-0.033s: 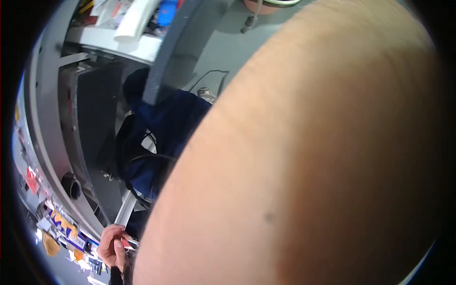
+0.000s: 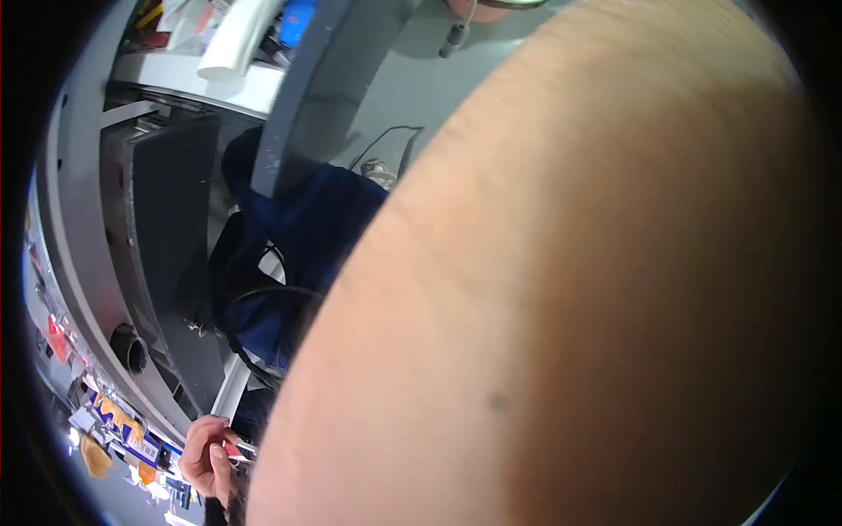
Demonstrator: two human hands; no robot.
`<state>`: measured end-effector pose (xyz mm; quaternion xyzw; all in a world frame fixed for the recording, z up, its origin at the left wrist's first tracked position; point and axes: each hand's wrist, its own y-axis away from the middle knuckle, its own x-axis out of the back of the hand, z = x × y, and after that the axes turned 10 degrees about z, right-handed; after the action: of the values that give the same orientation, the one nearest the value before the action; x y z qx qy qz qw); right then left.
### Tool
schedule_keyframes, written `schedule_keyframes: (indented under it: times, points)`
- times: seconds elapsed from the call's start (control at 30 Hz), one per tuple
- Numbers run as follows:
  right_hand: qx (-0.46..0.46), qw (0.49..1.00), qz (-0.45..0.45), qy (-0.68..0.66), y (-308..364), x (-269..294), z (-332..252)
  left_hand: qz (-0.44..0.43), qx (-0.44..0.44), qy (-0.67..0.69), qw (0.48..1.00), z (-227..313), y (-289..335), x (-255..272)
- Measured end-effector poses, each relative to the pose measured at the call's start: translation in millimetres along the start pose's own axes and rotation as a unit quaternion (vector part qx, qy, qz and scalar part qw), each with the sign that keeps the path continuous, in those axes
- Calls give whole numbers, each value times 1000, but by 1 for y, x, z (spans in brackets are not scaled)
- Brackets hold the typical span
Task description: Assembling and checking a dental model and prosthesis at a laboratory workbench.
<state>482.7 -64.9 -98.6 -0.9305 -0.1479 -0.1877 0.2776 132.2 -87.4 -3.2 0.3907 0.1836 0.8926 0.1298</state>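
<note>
A bare forearm (image 2: 421, 351), very close and blurred in part, fills the middle and right of the picture; it appears to be my right arm, and its hand is out of sight. At the lower left is my left hand (image 2: 205, 451), its fingers curled and its thumb bent in toward them. A small red and whitish item (image 2: 232, 450) shows by the fingertips, mostly hidden, and its kind cannot be made out. The hand is beside the end of a pale strip (image 2: 230, 392) and the grey bench edge. Black material (image 2: 214, 511) circles the wrist.
Dark blue cloth (image 2: 324, 215) with black straps or cables lies left of the forearm. A dark panel (image 2: 174, 237) and a grey upright board (image 2: 303, 96) stand beyond. A white shelf (image 2: 189, 77) holds a white roll (image 2: 235, 44). Clutter lines the bench at far left. A shoe (image 2: 377, 172) shows on the floor.
The shelf, boards and panel have shifted slightly left in the picture. My left hand and the near forearm keep almost the same place and pose.
</note>
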Motion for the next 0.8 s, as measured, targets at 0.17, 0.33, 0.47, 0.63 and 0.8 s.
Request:
schedule_keyframes:
  times: [0.17,0.33,0.47,0.63,0.8]
  points:
    - [6,1000,-11,15,5,-21,8,101,46,-19,994,30,-5,-28]
    - [85,996,-29,-3,-19,-45,3,165,-25,82,983,7,4,-22]
    - [186,982,-44,-5,-66,-70,-26,171,8,101,980,2,11,-15]
    - [318,928,-175,-87,-145,-82,-57,275,-18,206,939,-3,38,-11]
    - [138,967,-200,-79,-184,-38,-16,225,35,323,919,-30,45,-10]
